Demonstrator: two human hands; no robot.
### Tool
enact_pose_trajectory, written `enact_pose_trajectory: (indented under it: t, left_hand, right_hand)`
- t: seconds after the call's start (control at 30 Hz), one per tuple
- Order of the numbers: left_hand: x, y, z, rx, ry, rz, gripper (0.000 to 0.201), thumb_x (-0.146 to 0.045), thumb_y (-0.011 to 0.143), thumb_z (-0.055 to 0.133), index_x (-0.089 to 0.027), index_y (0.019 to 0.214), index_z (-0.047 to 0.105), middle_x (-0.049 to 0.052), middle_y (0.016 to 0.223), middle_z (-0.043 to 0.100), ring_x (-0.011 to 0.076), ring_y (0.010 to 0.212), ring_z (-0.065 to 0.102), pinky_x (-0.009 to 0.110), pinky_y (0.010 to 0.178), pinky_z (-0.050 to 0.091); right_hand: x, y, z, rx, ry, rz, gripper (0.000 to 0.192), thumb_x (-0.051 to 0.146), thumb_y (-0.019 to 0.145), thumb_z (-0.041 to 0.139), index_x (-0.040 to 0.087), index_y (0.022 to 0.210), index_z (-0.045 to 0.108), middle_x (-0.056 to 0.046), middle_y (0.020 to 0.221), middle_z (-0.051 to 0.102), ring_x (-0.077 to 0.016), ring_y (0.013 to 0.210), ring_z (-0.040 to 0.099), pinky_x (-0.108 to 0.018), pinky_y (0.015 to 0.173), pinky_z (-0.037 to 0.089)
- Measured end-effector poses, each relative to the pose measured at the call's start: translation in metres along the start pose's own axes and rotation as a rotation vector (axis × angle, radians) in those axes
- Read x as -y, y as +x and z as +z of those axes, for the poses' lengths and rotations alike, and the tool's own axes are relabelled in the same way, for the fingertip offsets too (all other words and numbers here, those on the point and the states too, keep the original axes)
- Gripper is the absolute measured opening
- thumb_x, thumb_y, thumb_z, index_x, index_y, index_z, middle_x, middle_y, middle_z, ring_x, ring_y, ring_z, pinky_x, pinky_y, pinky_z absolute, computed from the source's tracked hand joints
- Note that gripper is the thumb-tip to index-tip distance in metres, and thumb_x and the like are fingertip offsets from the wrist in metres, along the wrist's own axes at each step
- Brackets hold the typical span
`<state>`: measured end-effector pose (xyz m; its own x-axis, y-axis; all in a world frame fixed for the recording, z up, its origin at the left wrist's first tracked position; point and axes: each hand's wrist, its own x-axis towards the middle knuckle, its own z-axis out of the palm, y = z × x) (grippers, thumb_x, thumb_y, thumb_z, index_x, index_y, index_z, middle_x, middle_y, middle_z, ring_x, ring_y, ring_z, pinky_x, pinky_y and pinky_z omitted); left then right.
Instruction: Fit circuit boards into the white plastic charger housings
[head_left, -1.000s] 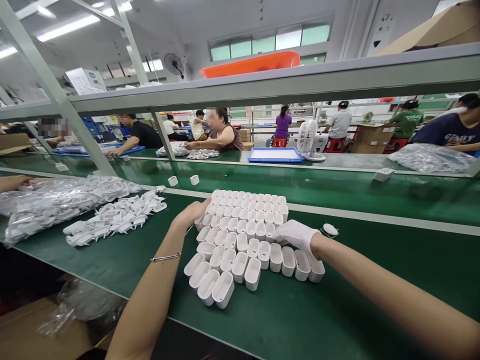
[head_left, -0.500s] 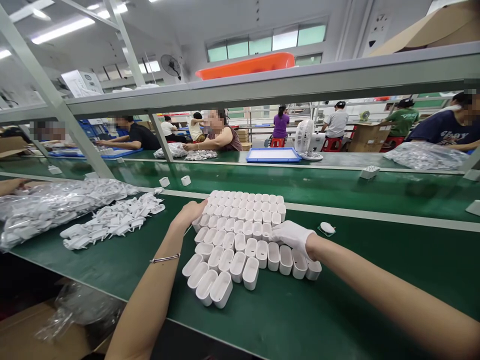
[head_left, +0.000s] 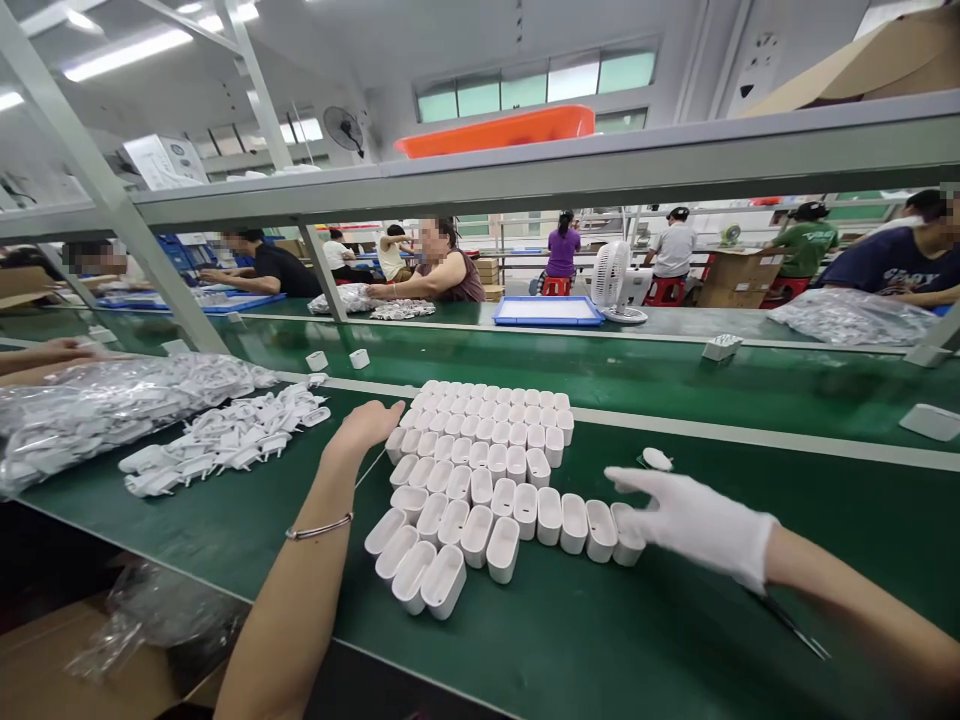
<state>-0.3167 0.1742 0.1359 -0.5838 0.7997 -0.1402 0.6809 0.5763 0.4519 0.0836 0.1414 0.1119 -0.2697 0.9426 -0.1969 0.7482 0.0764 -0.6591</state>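
Low in the middle of the frame a block of open white plastic shells stands packed in rows on the green bench, its long axis running from the lower left up toward the centre, with a single row branching off to the right along its near edge. The gloved right hand lies at the right end of that row, fingers spread and flat, gripping nothing; its fingertips reach left toward the last shell, touching it or just beside it. The bare left hand rests against the block's upper left edge, fingers loosely extended and holding nothing, so the block lies between the two hands and the right hand is nearer the branching row. A small white part sits just above the glove. Left of centre lies a heap of white plugs, beyond it a clear bag of more. Across the moving belt other people sit working.
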Motion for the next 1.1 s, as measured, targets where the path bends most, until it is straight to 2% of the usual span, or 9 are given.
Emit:
enact_pose_trajectory:
  t: [0.07,0.13,0.23,0.3,0.47,0.57,0.73,0.9,1.1]
  left_hand:
    - [0.000,-0.009,-0.004,-0.005,0.032,-0.011,0.051,-0.053,0.081,0.054,-0.009,0.106,0.062,0.024,0.115,0.060,0.0393,0.108,0.055,0.044,0.080,0.048]
    - [-0.002,-0.016,-0.004,0.012,0.057,-0.022,0.051,-0.051,0.076,0.058,-0.008,0.101,0.064,0.027,0.113,0.061,0.0453,0.107,0.055,0.047,0.079,0.047]
    - [-0.007,-0.019,0.001,0.051,0.070,-0.019,0.050,-0.052,0.073,0.060,-0.009,0.098,0.066,0.027,0.118,0.059,0.0462,0.108,0.054,0.046,0.077,0.048]
    - [-0.008,-0.015,0.006,0.087,0.061,-0.020,0.052,-0.057,0.074,0.057,-0.010,0.095,0.066,0.026,0.118,0.060,0.0446,0.104,0.057,0.042,0.070,0.050]
    - [0.002,0.002,0.012,0.239,0.002,-0.035,0.066,-0.072,0.074,0.048,-0.011,0.094,0.064,0.020,0.080,0.070,0.0349,0.067,0.066,0.037,0.053,0.051]
    - [0.009,0.008,0.012,0.284,-0.035,-0.023,0.069,-0.075,0.076,0.042,-0.011,0.094,0.063,0.016,0.067,0.068,0.0303,0.058,0.065,0.035,0.051,0.051]
    - [0.009,0.014,0.014,0.262,-0.058,-0.010,0.066,-0.070,0.081,0.037,-0.010,0.091,0.065,0.015,0.066,0.066,0.0283,0.057,0.064,0.032,0.050,0.049]
    - [0.011,0.012,0.006,0.209,-0.017,-0.090,0.066,-0.068,0.082,0.034,-0.012,0.096,0.066,0.019,0.072,0.067,0.0358,0.068,0.066,0.039,0.054,0.051]
    - [0.016,0.004,-0.005,0.244,0.033,-0.141,0.062,-0.064,0.077,0.052,-0.005,0.088,0.067,0.022,0.064,0.066,0.0367,0.064,0.067,0.038,0.054,0.053]
  right_hand:
    - [-0.011,-0.012,0.013,0.002,-0.018,0.008,0.072,0.026,0.062,0.068,0.026,0.132,0.052,-0.003,0.091,0.070,-0.0195,0.066,0.063,-0.027,0.061,0.047]
    - [-0.018,-0.017,0.030,-0.070,-0.028,-0.038,0.071,0.027,0.063,0.067,0.025,0.132,0.052,-0.004,0.106,0.067,-0.0223,0.082,0.064,-0.029,0.072,0.049]
    - [-0.019,-0.015,0.047,-0.155,-0.003,-0.108,0.061,0.030,0.066,0.064,0.020,0.126,0.057,-0.006,0.122,0.061,-0.0253,0.108,0.057,-0.031,0.092,0.045]
    - [-0.015,-0.013,0.051,-0.162,0.037,-0.090,0.062,0.029,0.066,0.064,0.018,0.126,0.056,-0.007,0.124,0.060,-0.0252,0.111,0.056,-0.031,0.094,0.044]
    - [-0.003,-0.012,0.050,-0.107,0.091,-0.010,0.070,0.028,0.064,0.064,0.014,0.131,0.052,-0.004,0.097,0.069,-0.0221,0.087,0.064,-0.028,0.075,0.051]
    - [0.001,-0.012,0.052,-0.086,0.129,0.004,0.074,0.026,0.062,0.064,0.013,0.133,0.050,-0.002,0.087,0.069,-0.0193,0.078,0.064,-0.026,0.068,0.050]
    - [0.008,-0.007,0.063,-0.065,0.202,-0.042,0.077,0.029,0.063,0.065,0.011,0.135,0.046,-0.004,0.093,0.069,-0.0206,0.086,0.063,-0.027,0.075,0.050]
    - [0.013,-0.002,0.076,-0.093,0.254,-0.019,0.071,0.034,0.067,0.064,0.015,0.133,0.046,-0.002,0.080,0.068,-0.0210,0.077,0.065,-0.028,0.066,0.050]
    - [0.012,-0.002,0.083,-0.136,0.226,-0.003,0.070,0.038,0.068,0.065,0.018,0.133,0.046,-0.001,0.077,0.066,-0.0219,0.074,0.065,-0.030,0.063,0.049]
